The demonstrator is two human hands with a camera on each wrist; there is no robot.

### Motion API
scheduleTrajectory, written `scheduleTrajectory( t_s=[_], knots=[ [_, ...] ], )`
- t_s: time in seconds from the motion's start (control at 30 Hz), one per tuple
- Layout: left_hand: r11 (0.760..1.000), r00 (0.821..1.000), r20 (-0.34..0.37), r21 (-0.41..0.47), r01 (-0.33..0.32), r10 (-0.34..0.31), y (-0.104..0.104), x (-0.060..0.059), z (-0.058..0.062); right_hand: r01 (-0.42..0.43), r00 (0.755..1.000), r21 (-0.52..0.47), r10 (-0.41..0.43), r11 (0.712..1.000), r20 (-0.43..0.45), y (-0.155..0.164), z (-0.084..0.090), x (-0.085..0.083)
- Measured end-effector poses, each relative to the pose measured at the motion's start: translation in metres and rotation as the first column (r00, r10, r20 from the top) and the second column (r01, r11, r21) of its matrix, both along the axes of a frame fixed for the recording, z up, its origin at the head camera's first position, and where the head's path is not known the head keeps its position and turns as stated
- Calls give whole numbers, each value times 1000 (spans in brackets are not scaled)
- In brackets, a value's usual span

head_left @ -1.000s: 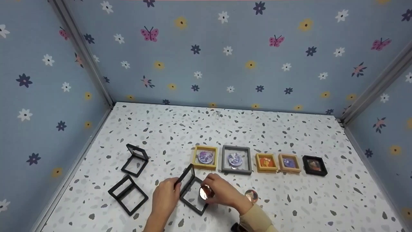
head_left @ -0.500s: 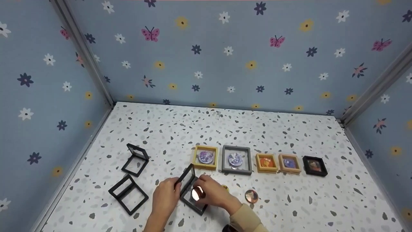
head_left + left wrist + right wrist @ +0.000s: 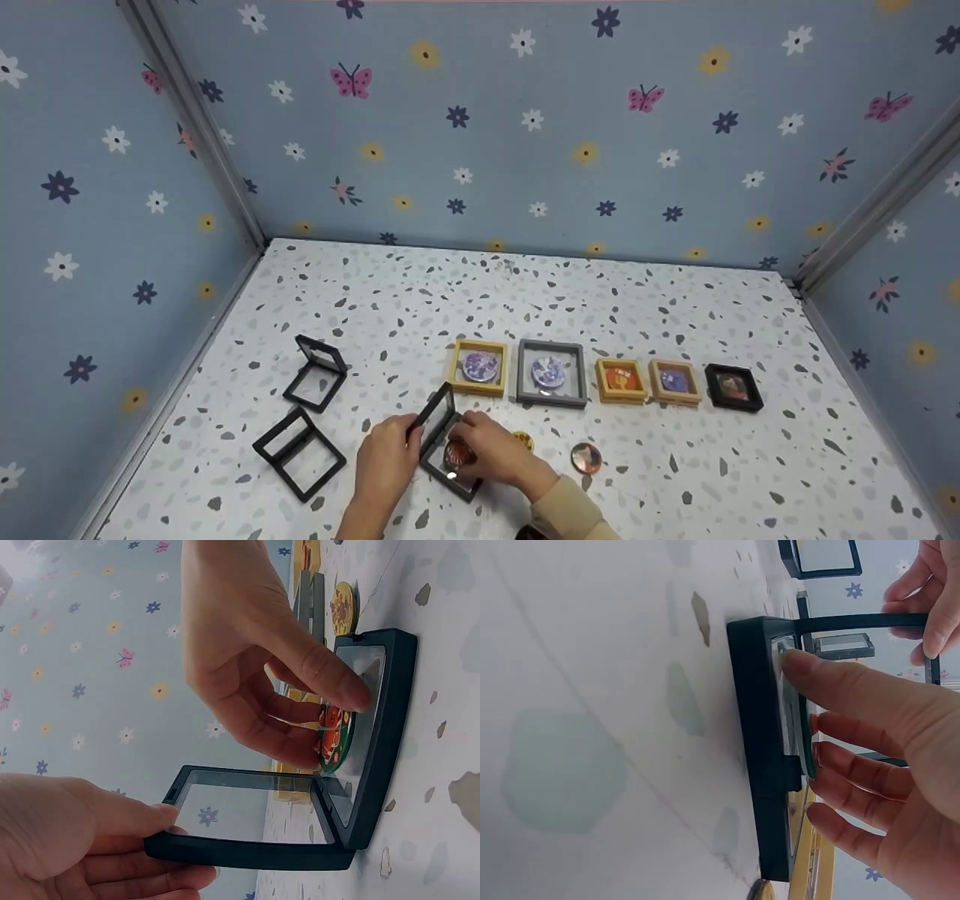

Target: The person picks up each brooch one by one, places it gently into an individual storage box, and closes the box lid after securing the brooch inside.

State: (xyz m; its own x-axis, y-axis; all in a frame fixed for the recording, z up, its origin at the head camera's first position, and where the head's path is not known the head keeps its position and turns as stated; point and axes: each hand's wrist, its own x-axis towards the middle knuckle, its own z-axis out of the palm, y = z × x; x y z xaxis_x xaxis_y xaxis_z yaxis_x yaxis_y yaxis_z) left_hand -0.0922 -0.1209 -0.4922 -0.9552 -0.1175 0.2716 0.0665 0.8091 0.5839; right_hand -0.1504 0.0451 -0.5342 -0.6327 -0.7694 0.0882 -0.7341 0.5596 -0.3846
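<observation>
Over the last second the right hand (image 3: 491,448) has carried the round badge (image 3: 457,454) leftward and down into the open black case (image 3: 448,457) at lower centre, fingers still pinching it, while the left hand (image 3: 386,461) keeps holding the lid up on the speckled surface (image 3: 675,300).

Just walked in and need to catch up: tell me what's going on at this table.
A person is setting a round orange-patterned badge into an open black square display case on the speckled white table. The left hand holds the raised lid; the right hand pinches the badge against the case's base. Two more open black cases lie to the left, five filled frames sit in a row behind, and two loose badges lie nearby.
</observation>
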Motion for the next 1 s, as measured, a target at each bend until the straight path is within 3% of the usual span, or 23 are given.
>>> scheduleTrajectory(
  t_s=[0.53, 0.83, 1.0],
  knots=[
    [1000, 1000, -11, -5, -2, 2, 1, 0, -1, -2, 999, -1, 2, 1000, 44, 3, 1, -1],
    [1000, 1000, 23, 20, 4, -4, 1, 1, 0, 31, 1000, -33, -31, 999, 2, 16, 5, 0],
    [1000, 1000, 27, 15, 5, -5, 1, 1, 0, 42, 997, -65, -38, 997, 60, 27, 5, -2]
  ],
)
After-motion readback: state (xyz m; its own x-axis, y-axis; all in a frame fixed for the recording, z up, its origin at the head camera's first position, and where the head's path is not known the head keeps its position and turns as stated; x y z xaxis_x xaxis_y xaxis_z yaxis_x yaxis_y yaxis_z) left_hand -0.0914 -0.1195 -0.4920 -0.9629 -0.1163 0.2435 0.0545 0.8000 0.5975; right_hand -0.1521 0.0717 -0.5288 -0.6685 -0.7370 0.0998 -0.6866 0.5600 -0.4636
